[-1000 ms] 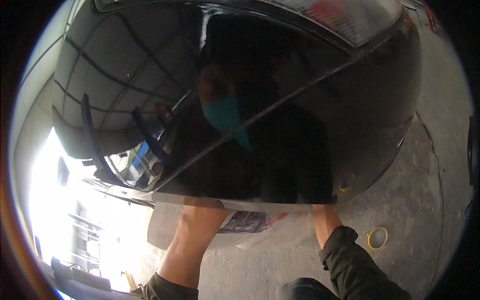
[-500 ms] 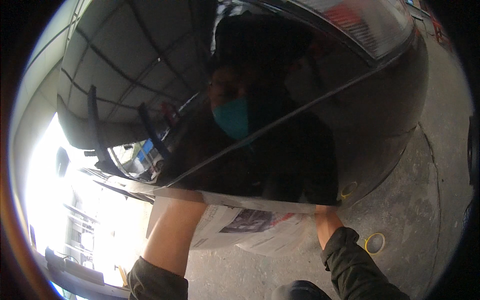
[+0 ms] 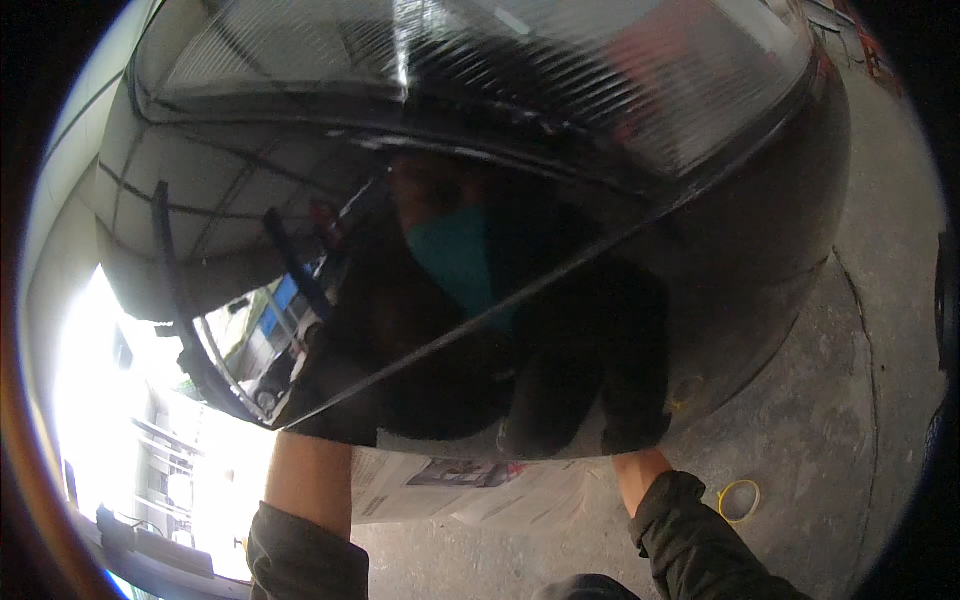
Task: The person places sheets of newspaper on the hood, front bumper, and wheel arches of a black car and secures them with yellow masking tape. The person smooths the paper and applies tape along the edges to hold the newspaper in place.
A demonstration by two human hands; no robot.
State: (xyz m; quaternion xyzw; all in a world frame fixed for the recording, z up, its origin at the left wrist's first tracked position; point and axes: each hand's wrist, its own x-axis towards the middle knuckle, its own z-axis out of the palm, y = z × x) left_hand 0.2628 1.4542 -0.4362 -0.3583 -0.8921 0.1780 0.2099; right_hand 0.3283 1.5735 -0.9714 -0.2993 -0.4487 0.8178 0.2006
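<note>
A glossy black car body panel [image 3: 740, 260], curved like a bumper corner, fills most of the view, with a straight seam slanting across it. My left forearm [image 3: 310, 480] and my right forearm [image 3: 640, 478] reach up under its lower edge. Both hands are hidden behind that edge, so neither the fingers nor anything in them shows. Between the forearms, printed newspaper sheets [image 3: 480, 488] stick out from beneath the panel. Whether my hands touch the paper or the panel I cannot tell.
A ribbed clear and red car lamp [image 3: 700, 70] sits above the panel. A yellow ring, like a tape roll [image 3: 739, 501], lies on the cracked concrete floor [image 3: 810, 440] beside my right forearm. Bright light glares at the left, by a dark rail-like object [image 3: 155, 545].
My view has shifted: the panel's lower edge sits lower and more of the lamp shows. Less of both forearms and of the newspaper is visible now.
</note>
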